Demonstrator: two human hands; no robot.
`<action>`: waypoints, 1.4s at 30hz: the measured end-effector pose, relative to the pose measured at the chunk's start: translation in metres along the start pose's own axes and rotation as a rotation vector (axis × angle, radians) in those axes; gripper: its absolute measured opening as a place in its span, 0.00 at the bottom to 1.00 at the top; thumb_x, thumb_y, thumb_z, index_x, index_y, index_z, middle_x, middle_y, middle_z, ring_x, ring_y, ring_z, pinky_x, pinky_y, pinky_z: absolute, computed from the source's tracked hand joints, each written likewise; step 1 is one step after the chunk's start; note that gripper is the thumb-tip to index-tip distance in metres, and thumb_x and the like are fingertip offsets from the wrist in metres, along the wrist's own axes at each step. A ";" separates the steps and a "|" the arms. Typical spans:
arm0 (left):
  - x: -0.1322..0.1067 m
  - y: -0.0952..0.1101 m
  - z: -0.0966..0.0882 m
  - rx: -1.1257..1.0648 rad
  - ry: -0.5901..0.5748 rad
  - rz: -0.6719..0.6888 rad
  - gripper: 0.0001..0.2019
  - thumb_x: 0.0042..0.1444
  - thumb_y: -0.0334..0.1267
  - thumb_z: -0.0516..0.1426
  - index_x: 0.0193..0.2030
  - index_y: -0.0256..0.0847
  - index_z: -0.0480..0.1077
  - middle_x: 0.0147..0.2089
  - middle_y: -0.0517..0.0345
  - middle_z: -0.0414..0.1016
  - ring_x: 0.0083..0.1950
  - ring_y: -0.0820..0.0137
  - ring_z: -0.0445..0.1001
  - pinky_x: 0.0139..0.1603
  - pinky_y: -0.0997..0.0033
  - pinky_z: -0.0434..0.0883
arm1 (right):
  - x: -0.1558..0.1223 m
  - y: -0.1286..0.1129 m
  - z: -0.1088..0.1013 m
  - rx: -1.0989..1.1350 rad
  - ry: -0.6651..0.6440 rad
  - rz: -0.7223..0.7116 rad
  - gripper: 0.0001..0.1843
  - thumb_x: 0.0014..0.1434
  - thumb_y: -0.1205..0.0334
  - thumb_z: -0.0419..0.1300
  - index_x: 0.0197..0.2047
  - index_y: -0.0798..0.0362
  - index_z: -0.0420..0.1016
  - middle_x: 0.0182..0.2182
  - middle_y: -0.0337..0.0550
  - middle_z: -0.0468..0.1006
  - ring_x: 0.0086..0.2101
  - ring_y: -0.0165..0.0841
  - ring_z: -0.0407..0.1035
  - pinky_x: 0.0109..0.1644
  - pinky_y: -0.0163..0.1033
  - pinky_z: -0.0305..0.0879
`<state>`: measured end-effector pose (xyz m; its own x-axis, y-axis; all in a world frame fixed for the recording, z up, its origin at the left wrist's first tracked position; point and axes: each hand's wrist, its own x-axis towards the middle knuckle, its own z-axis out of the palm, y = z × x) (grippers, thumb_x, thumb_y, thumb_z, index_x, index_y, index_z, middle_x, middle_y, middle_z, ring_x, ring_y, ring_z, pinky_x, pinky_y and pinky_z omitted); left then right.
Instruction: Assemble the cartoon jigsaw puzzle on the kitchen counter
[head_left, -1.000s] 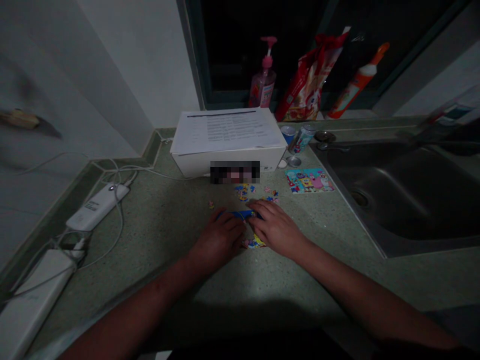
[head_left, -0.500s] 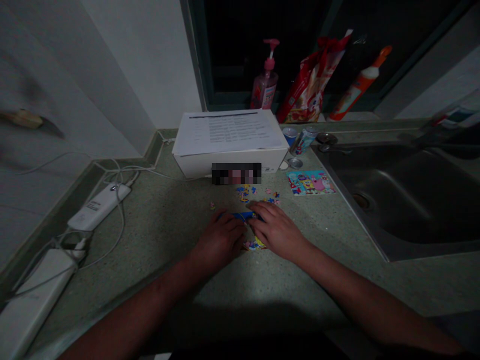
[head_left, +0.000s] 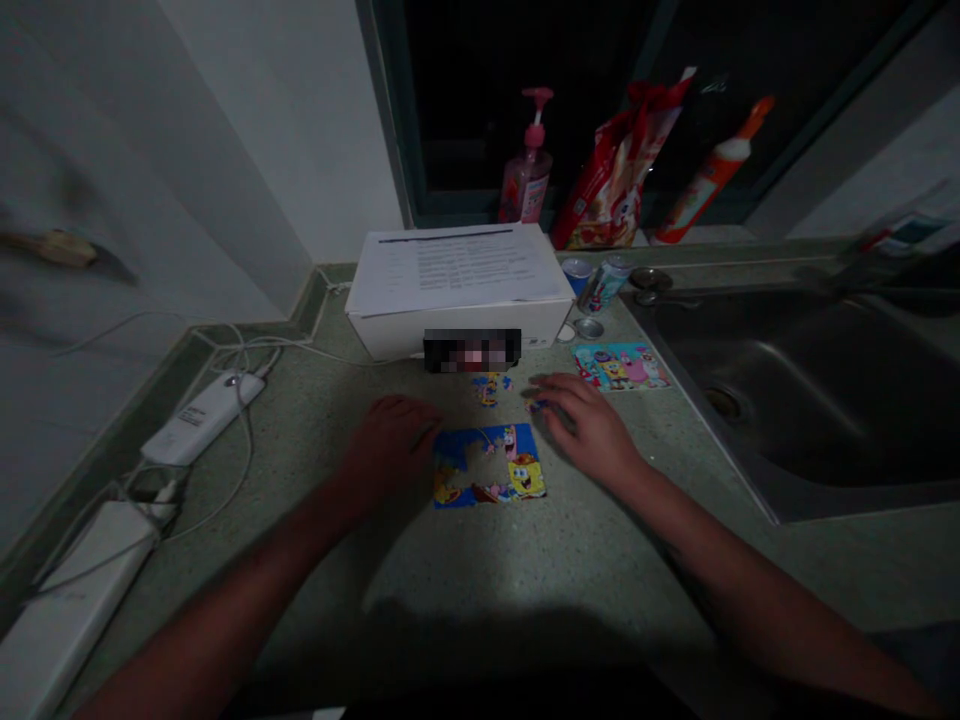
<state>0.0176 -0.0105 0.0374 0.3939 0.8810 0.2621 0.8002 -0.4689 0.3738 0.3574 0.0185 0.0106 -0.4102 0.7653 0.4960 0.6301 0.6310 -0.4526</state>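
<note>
Left grip (head_left: 390, 440) lay spread and empty beside partly assembled cardboard jigsaw (head_left: 489, 465), right grip (head_left: 585, 425) spread by loose pieces (head_left: 537, 405), speckled stone bench (head_left: 450, 580) beneath.

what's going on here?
A person's two bare hands are at a partly assembled, blue and yellow cardboard cartoon jigsaw puzzle on a speckled green counter. The left hand rests just left of it. The right hand is at small loose puzzle pieces. A colourful rectangular picture card lies beyond, beside a steel sink.
</note>
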 end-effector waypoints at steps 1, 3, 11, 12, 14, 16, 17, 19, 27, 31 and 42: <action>-0.001 -0.008 -0.001 0.002 0.020 -0.033 0.13 0.70 0.39 0.55 0.49 0.49 0.82 0.50 0.52 0.87 0.53 0.53 0.82 0.62 0.45 0.75 | 0.000 0.003 0.001 0.017 0.021 0.016 0.14 0.74 0.66 0.58 0.57 0.48 0.82 0.57 0.53 0.84 0.60 0.48 0.76 0.66 0.65 0.74; -0.004 -0.022 0.000 0.009 0.073 -0.112 0.14 0.70 0.41 0.54 0.48 0.47 0.82 0.50 0.50 0.87 0.53 0.52 0.82 0.61 0.45 0.77 | 0.000 0.008 0.006 0.042 0.061 0.042 0.14 0.74 0.65 0.58 0.57 0.49 0.81 0.55 0.53 0.84 0.59 0.47 0.76 0.66 0.64 0.73; -0.016 -0.040 0.011 0.016 0.087 -0.190 0.13 0.69 0.41 0.56 0.51 0.42 0.81 0.50 0.46 0.85 0.55 0.52 0.81 0.59 0.48 0.79 | -0.004 0.023 0.021 0.118 0.156 0.117 0.15 0.71 0.67 0.59 0.56 0.48 0.82 0.53 0.50 0.86 0.59 0.46 0.77 0.66 0.63 0.72; -0.016 -0.039 0.013 0.014 0.076 -0.168 0.13 0.70 0.41 0.56 0.51 0.42 0.80 0.50 0.46 0.85 0.55 0.52 0.80 0.60 0.47 0.78 | -0.004 0.024 0.022 0.117 0.160 0.123 0.15 0.70 0.67 0.59 0.55 0.48 0.82 0.53 0.50 0.86 0.59 0.46 0.77 0.66 0.63 0.72; -0.015 -0.036 0.017 0.009 0.073 -0.127 0.12 0.70 0.40 0.57 0.52 0.42 0.80 0.52 0.46 0.84 0.57 0.53 0.79 0.62 0.47 0.77 | -0.004 0.025 0.022 0.123 0.166 0.131 0.15 0.70 0.67 0.60 0.55 0.48 0.82 0.53 0.50 0.86 0.58 0.46 0.77 0.66 0.62 0.72; -0.014 -0.034 0.020 0.011 0.071 -0.106 0.12 0.70 0.39 0.57 0.54 0.42 0.80 0.54 0.46 0.84 0.59 0.53 0.78 0.64 0.46 0.76 | -0.004 0.024 0.023 0.133 0.168 0.134 0.15 0.70 0.68 0.60 0.55 0.48 0.83 0.52 0.50 0.86 0.58 0.45 0.77 0.65 0.62 0.72; -0.014 -0.034 0.021 0.014 0.067 -0.106 0.12 0.69 0.39 0.58 0.55 0.42 0.80 0.55 0.46 0.83 0.59 0.53 0.78 0.65 0.46 0.76 | -0.004 0.024 0.023 0.137 0.168 0.133 0.15 0.69 0.68 0.60 0.54 0.48 0.83 0.52 0.49 0.87 0.58 0.45 0.77 0.65 0.62 0.72; -0.014 -0.035 0.023 0.022 0.048 -0.115 0.13 0.70 0.39 0.59 0.57 0.41 0.80 0.57 0.45 0.83 0.60 0.52 0.77 0.66 0.44 0.75 | -0.004 0.022 0.024 0.147 0.169 0.129 0.16 0.69 0.68 0.60 0.54 0.46 0.83 0.52 0.48 0.87 0.58 0.46 0.77 0.65 0.62 0.72; -0.013 -0.036 0.024 0.041 0.019 -0.114 0.13 0.71 0.39 0.59 0.55 0.40 0.82 0.56 0.44 0.82 0.60 0.51 0.76 0.66 0.42 0.75 | -0.003 0.021 0.025 0.190 0.162 0.140 0.16 0.68 0.68 0.60 0.54 0.43 0.84 0.52 0.47 0.87 0.58 0.48 0.77 0.67 0.64 0.71; -0.013 -0.038 0.025 0.045 0.025 -0.105 0.13 0.71 0.38 0.59 0.57 0.42 0.82 0.57 0.45 0.82 0.60 0.51 0.76 0.66 0.43 0.75 | -0.003 0.021 0.025 0.185 0.169 0.138 0.17 0.67 0.69 0.60 0.54 0.43 0.84 0.52 0.47 0.87 0.59 0.47 0.77 0.67 0.64 0.71; -0.015 -0.040 0.027 0.069 0.022 -0.049 0.15 0.74 0.38 0.56 0.59 0.44 0.82 0.59 0.45 0.80 0.61 0.52 0.75 0.67 0.42 0.74 | -0.003 0.022 0.026 0.179 0.167 0.124 0.17 0.68 0.69 0.60 0.53 0.43 0.84 0.51 0.47 0.87 0.58 0.48 0.77 0.66 0.65 0.72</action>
<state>-0.0079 -0.0028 -0.0056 0.3442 0.9008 0.2646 0.8478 -0.4193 0.3247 0.3549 0.0329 -0.0204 -0.2131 0.8162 0.5371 0.5362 0.5572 -0.6340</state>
